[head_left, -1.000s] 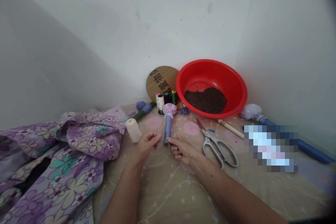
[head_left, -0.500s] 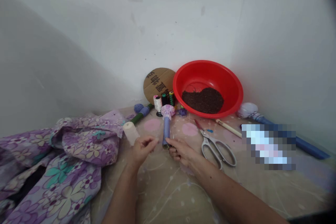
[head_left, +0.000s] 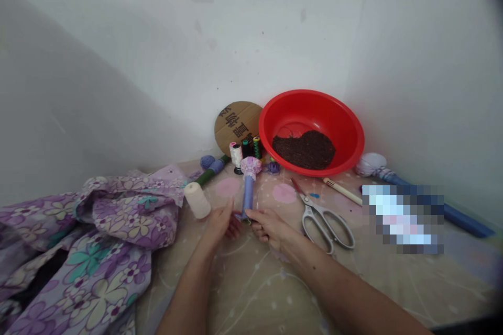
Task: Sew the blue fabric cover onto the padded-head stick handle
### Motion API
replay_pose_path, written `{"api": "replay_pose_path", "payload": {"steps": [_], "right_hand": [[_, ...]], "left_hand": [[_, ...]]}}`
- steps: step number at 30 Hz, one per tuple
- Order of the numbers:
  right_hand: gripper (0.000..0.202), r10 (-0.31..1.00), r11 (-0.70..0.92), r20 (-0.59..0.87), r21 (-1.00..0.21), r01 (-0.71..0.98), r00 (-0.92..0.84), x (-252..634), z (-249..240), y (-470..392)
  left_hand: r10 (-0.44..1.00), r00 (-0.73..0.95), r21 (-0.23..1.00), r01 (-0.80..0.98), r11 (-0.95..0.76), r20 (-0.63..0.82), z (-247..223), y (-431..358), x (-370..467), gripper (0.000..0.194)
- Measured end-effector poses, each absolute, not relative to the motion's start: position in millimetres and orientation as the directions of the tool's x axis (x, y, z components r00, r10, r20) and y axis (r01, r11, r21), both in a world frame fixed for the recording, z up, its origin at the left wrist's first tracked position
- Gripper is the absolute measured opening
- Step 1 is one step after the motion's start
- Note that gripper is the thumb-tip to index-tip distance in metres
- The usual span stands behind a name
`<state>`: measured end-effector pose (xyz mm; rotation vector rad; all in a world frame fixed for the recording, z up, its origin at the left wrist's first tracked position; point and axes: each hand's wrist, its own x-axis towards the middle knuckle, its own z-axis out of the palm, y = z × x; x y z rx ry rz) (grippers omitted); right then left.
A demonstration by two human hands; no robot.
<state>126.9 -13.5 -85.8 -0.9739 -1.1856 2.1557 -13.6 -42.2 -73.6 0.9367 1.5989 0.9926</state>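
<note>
A short stick wrapped in blue-purple fabric [head_left: 248, 194], topped by a round floral cloth head [head_left: 251, 166], points away from me in the middle of the table. My right hand [head_left: 268, 226] pinches its near end between thumb and fingers. Just left of that end is my left hand [head_left: 223, 223], its thumb raised and its fingers apart and slightly blurred. Whether it touches the stick or a thread is too small to tell. A cream thread spool [head_left: 197, 201] stands tilted beyond my left hand.
Silver scissors [head_left: 323, 220] lie right of my right hand. Behind are a red basin [head_left: 314, 102] with dark grains, a cardboard disc [head_left: 231, 124] and small thread spools [head_left: 236, 156]. Floral fabric [head_left: 129, 220] is heaped left. A blue-wrapped stick [head_left: 463, 220] lies right.
My left hand has moved slightly right, toward the stick's near end, and its fingers have spread. The stick's near end has shifted a little left, with my right hand still on it.
</note>
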Motion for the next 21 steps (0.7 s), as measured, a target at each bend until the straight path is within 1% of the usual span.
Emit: {"api": "replay_pose_path", "payload": {"steps": [4, 8, 13, 17, 21], "right_hand": [[0.026, 0.694, -0.473, -0.314, -0.878, -0.081, -0.648, 125.8, -88.3, -12.8], [0.026, 0.675, -0.47, -0.325, -0.882, -0.047, -0.663, 125.2, -87.2, -12.4], [0.024, 0.671, -0.453, -0.297, -0.889, -0.06, -0.68, 126.3, -84.3, -11.7], [0.025, 0.649, -0.462, -0.287, -0.884, -0.066, -0.705, 127.1, -88.3, -9.4], [0.029, 0.62, -0.475, -0.302, -0.879, -0.04, -0.724, 127.8, -90.5, -8.8]], "left_hand": [[0.931, -0.109, 0.928, 0.103, 0.358, -0.347, -77.5, -44.6, -10.6, 0.062], [0.954, -0.029, 0.943, 0.151, 0.298, -0.297, -74.0, -48.6, -7.9, 0.05], [0.962, 0.075, 0.951, 0.191, 0.243, -0.261, -69.7, -48.9, -10.2, 0.037], [0.962, 0.109, 0.957, 0.18, 0.229, -0.251, -71.9, -47.6, -13.1, 0.033], [0.961, 0.093, 0.956, 0.165, 0.241, -0.259, -74.0, -47.2, -13.7, 0.032]]}}
